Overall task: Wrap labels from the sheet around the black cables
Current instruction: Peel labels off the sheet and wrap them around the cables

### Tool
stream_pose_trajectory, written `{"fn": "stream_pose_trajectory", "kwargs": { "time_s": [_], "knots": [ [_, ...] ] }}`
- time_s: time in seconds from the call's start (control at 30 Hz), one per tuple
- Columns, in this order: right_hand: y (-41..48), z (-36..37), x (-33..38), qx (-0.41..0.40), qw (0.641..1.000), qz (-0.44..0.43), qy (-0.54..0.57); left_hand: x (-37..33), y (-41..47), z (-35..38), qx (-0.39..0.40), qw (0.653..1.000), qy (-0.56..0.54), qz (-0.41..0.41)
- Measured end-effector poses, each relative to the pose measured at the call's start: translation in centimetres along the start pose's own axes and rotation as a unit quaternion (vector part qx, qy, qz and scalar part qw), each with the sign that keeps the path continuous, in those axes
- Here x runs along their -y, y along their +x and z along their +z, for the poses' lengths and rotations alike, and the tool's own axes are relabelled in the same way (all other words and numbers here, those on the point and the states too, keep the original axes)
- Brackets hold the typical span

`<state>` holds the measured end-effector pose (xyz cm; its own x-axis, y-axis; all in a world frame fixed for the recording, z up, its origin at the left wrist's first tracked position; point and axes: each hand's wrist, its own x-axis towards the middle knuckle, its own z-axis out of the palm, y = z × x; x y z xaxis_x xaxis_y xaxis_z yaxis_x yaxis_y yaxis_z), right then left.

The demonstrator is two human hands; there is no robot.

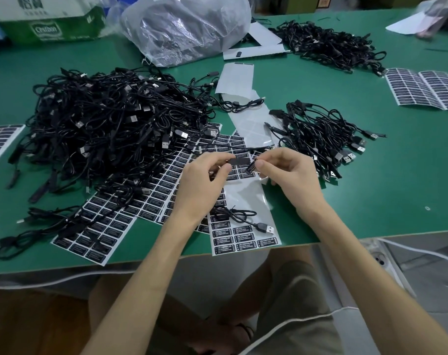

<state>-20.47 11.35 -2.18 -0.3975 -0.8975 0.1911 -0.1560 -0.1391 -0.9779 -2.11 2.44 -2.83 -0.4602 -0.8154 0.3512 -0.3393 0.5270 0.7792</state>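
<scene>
Wrap underway: left hand (207, 172) pinches cable (239, 161); right hand (286, 170) pinches label (252, 167); small pile (320, 134) likely done; large pile (102, 124) apparently remaining; sheet (243, 242) part-used.

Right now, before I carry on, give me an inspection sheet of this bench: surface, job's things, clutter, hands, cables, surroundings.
Surface: green table, crowded at the front and left.
Job's things: nearest label sheet partly peeled, with more sheets beside it; far-right sheet full.
Clutter: clear plastic bag, green and white carton, bare backing sheets.
Hands: left hand pinches a black cable block; right hand pinches a label at the block's right end.
Cables: big pile on the left, smaller pile on the right, far pile at the back, one loose cable on the nearest sheet.
Surroundings: white cord below the table edge; grey floor.
</scene>
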Motion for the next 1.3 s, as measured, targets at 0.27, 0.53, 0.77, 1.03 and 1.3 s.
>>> {"fn": "stream_pose_trajectory", "kwargs": {
  "time_s": [0.27,0.53,0.77,1.03,1.3],
  "knots": [
    [0.1,-0.1,0.0,-0.011,1.0,0.016,0.018,-1.1,-0.5,0.4,0.001,0.994,0.075,0.078],
    [0.1,0.1,-0.1,-0.019,0.999,0.026,-0.001,-1.6,-0.8,1.0,-0.008,0.979,0.161,0.125],
    [0.1,0.3,-0.1,-0.032,0.999,0.031,-0.011,-1.6,-0.9,1.5,-0.03,0.972,0.198,0.127],
    [0.0,0.4,-0.1,-0.034,0.999,0.032,-0.011,-1.8,-1.0,1.8,-0.042,0.967,0.209,0.142],
    [-0.2,0.3,0.4,-0.069,0.995,0.03,0.064,-1.8,-1.0,1.7,-0.036,0.969,0.211,0.126]
  ]
}}
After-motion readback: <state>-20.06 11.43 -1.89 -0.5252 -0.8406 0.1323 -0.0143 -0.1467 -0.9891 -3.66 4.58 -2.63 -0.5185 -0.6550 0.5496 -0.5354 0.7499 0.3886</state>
